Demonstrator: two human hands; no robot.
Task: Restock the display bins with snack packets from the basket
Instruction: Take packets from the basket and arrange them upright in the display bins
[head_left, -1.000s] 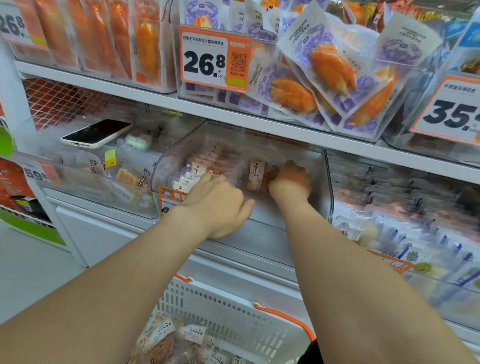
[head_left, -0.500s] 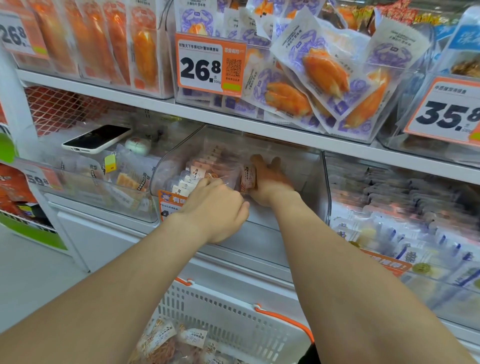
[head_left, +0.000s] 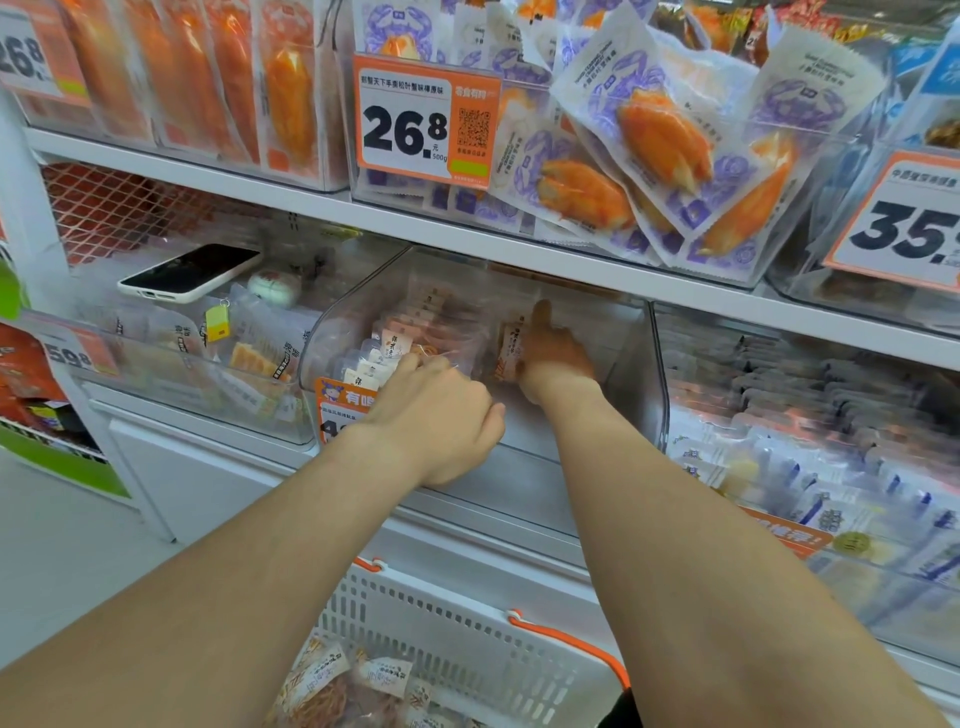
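Against the left wall of the clear display bin (head_left: 636, 374) a row of snack packets (head_left: 387, 345) stands on edge, stopping well short of the right wall; that unbraced end is the weak point, since the packets could topple rightward one after another if either hand lifts away before the gap is closed; the glossy wrappers would, I judge, slide readily on the smooth plastic floor (a careless push might send the front ones over the bin's front lip); the single packet (head_left: 511, 345) standing just apart from the row could also fall flat and jam crosswise; the right hand (head_left: 558, 356) lies mostly open, forefinger straight and pointing toward the back wall, its palm side pressed to that packet's right face, propping it upright rather than closing round it; the left hand (head_left: 441, 415), knuckles up near the front-left corner, has its fingers curled down onto the nearest packets of the row; its fingertips are hidden, so whether they pinch one or merely press I cannot tell; below the bin's front edge the white basket (head_left: 467, 618) holds more loose packets (head_left: 332, 675), so plenty of restocking remains
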